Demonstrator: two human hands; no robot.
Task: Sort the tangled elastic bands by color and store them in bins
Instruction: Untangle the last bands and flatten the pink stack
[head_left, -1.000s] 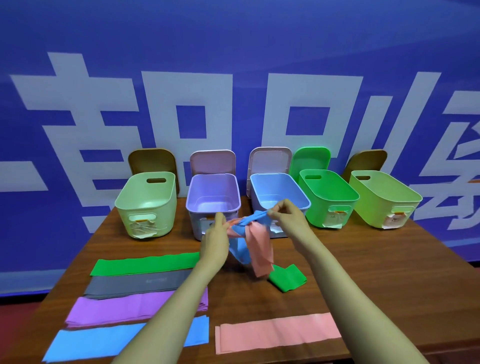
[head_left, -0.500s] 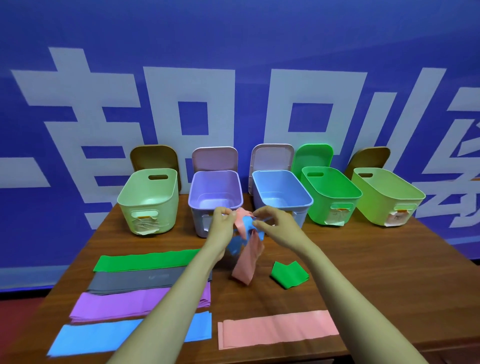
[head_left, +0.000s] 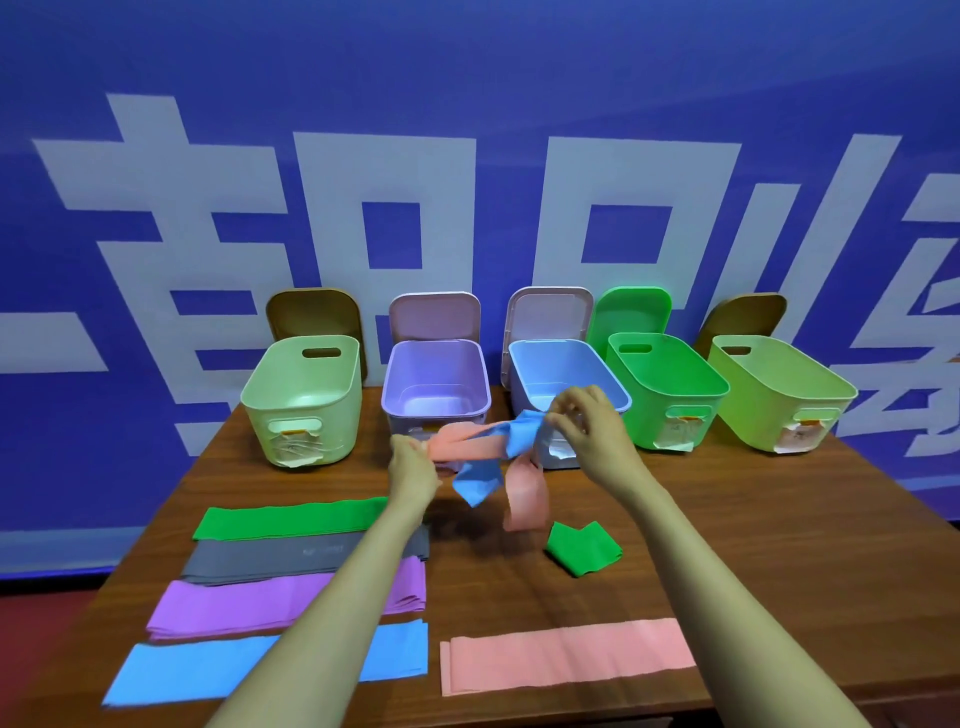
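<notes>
A pink band (head_left: 467, 442) and a blue band (head_left: 480, 475) are tangled together above the table, in front of the purple bin (head_left: 436, 410) and the blue bin (head_left: 621, 402). My left hand (head_left: 413, 467) grips the pink end at the left. My right hand (head_left: 587, 426) pinches the blue end at the right. Loose tails of both bands hang down between my hands. Flat on the table at the left lie a green band (head_left: 291, 519), a grey band (head_left: 280, 558), a purple band (head_left: 249, 605) and a blue band (head_left: 192, 670).
A long pink band (head_left: 566, 654) lies flat near the front edge. A folded green band (head_left: 584, 548) sits to the right of centre. A pale green bin (head_left: 301, 400), a bright green bin (head_left: 670, 395) and a lime bin (head_left: 779, 395) stand in the back row, lids propped behind them.
My hands have drawn apart, left hand leftward and right hand rightward, stretching the tangled pink and blue bands out between them. The folded green band has not moved.
</notes>
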